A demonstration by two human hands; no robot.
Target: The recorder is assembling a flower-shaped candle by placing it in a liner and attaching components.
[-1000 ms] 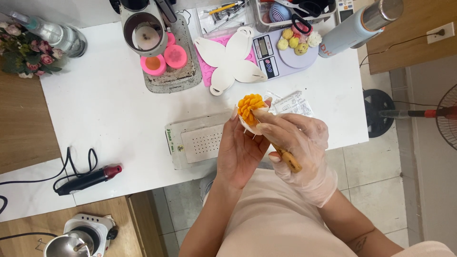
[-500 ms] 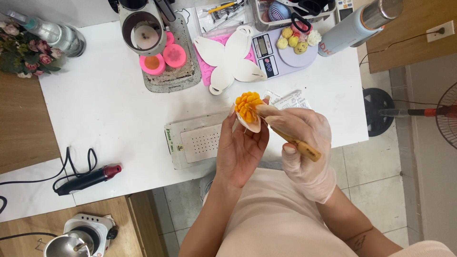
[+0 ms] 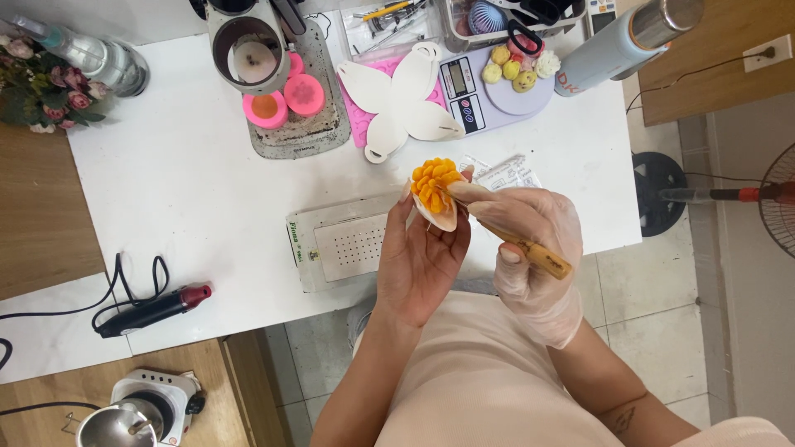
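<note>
Item: orange petalled flower piece (image 3: pixel 436 182), small, many-lobed, seated in a shallow white spoon-shaped form (image 3: pixel 440 217). Location: held in the air above the near edge of the white worktop (image 3: pixel 166 215), just over a flat white perforated box (image 3: pixel 352 247).

Left hand (image 3: pixel 422 261): bare, palm up, fingers curled loosely around the white form and pinching it from below and the side.

Right hand (image 3: pixel 534 248): in a thin translucent glove, closed in a pen grip on a wooden-handled tool (image 3: pixel 530 251); the tool's tip meets the orange piece at its right side.

Handling note, as a judgement: the piece looks soft, so light pressure, short strokes and a steady supporting left hand would suit it; turning the form, not the tool, should keep the lobes even.

Also on the worktop: white petal-shaped cutouts (image 3: pixel 397 91) on a pink mat, two pink round moulds (image 3: pixel 286 99) on a grey tray, a digital scale (image 3: pixel 489 83) carrying small yellow and pink pieces, a black and red heat tool (image 3: pixel 153 308) with cable.

Not legible: the tool's working tip, covered by the gloved index finger; the underside of the white form; the contents of the containers cut off at the top edge.
</note>
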